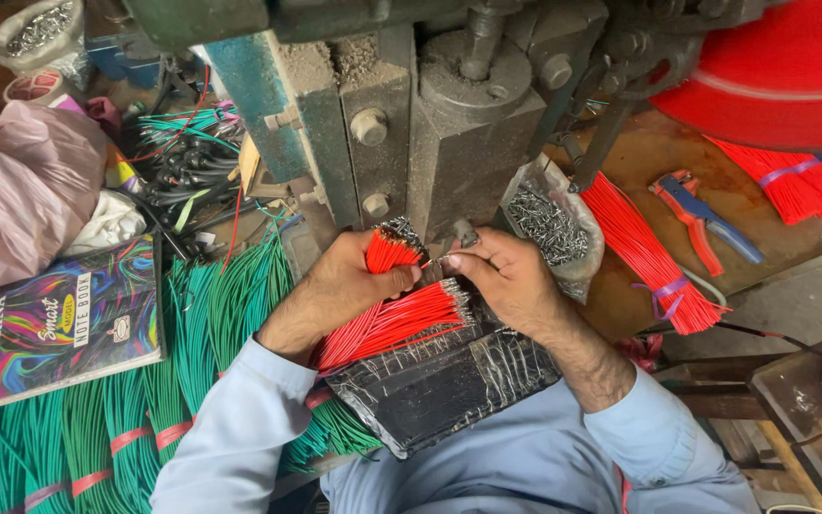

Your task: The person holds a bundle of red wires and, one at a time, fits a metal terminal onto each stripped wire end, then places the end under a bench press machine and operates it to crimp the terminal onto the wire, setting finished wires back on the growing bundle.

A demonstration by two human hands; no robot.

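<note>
The left hand (349,276) is closed around a bundle of red wires (387,319), which fans out from the grip toward the person's lap and rests on a black wrapped pad (440,381) just below both hands. The right hand (506,276) is pinched shut on a single red wire drawn from the top of that bundle, its tip held right at the foot of the grey press (449,143) that stands directly above the hands.

Judging by how things lie, the work is mid-batch. Many wire ends in the held bundle already show small metal tips, though whether every one does cannot be told. To the right of the right hand, two tied red bundles (644,257) lie on the counter (677,157), possibly finished, with a bag of small metal pieces (549,224) just beside the right wrist and a red and blue hand tool (701,214) farther right. To the left of the left arm, a large stock of green wires (192,324) lies banded and apparently untouched, with a colourful notebook (59,319) beyond it. So a good deal seems left to do.
</note>
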